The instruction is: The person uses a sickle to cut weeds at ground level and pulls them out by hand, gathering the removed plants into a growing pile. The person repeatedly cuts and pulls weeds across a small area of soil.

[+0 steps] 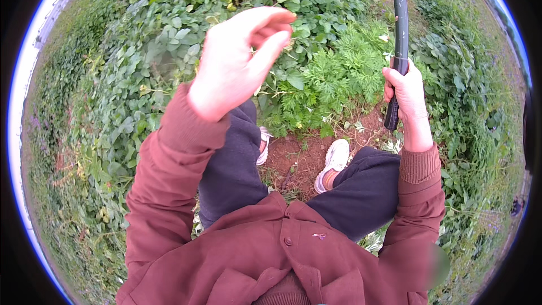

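Observation:
My left hand is raised in front of me, above the leafy plants. Its fingers are loosely curled with a gap to the thumb, and I see nothing held in it. My right hand is wrapped around the black end of a dark green, slightly curved pole. The pole runs up past the top of the view, so its far end is hidden. Its near end sticks out just below my fist.
Dense broad-leaved plants spread at left and ahead. Feathery light-green plants grow between my hands. My white shoes stand on a patch of reddish soil. More low growth lies on the right.

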The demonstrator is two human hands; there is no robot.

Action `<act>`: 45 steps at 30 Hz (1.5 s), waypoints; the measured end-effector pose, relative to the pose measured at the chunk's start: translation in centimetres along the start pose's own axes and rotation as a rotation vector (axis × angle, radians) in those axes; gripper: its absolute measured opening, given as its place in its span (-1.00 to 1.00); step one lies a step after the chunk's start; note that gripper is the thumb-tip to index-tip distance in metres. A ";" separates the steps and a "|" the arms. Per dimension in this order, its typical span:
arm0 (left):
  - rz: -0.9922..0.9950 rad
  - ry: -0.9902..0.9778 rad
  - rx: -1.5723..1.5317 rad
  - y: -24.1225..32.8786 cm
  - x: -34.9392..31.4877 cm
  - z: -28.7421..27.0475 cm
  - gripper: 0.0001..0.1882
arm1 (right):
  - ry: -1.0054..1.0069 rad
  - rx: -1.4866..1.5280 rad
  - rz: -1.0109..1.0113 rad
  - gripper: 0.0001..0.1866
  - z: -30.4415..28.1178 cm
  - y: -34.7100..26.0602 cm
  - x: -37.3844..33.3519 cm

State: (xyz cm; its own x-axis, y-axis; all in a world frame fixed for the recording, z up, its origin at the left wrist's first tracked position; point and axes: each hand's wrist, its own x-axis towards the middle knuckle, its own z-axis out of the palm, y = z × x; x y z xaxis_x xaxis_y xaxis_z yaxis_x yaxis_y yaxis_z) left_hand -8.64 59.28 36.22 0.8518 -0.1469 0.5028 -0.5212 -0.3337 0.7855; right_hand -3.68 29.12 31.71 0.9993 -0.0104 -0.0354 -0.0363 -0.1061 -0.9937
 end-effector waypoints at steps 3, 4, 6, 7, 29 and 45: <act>-0.172 -0.084 -0.174 -1.5 3.9 4.5 -0.74 | 0.095 -0.050 -0.031 -0.82 -1.6 0.5 0.2; -0.201 -0.092 -0.221 -2.5 4.6 5.5 -0.74 | 0.143 -0.072 -0.024 -0.82 -2.0 0.8 0.1; -0.302 -0.078 -0.375 -4.6 5.3 6.9 -0.70 | 0.105 -0.034 -0.005 -0.82 -2.6 1.4 -0.1; -0.350 -0.068 -0.384 -5.7 5.4 7.4 -0.68 | 0.081 -0.031 0.021 -0.82 -2.8 1.9 -0.2; -0.923 0.287 -1.160 -12.6 7.6 7.9 -0.76 | -0.589 -0.506 -0.059 -0.45 4.0 10.6 -2.6; -0.773 0.445 -1.154 -10.0 8.7 10.6 -0.68 | -0.488 -1.116 -0.129 -0.48 3.3 10.4 -0.7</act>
State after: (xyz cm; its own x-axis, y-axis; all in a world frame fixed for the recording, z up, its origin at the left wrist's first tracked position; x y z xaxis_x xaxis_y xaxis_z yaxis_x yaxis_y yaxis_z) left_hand 4.55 51.46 28.86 0.9588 0.0846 -0.2711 0.1160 0.7546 0.6458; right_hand -4.70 31.34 21.03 0.8848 0.4116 -0.2184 0.3173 -0.8755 -0.3645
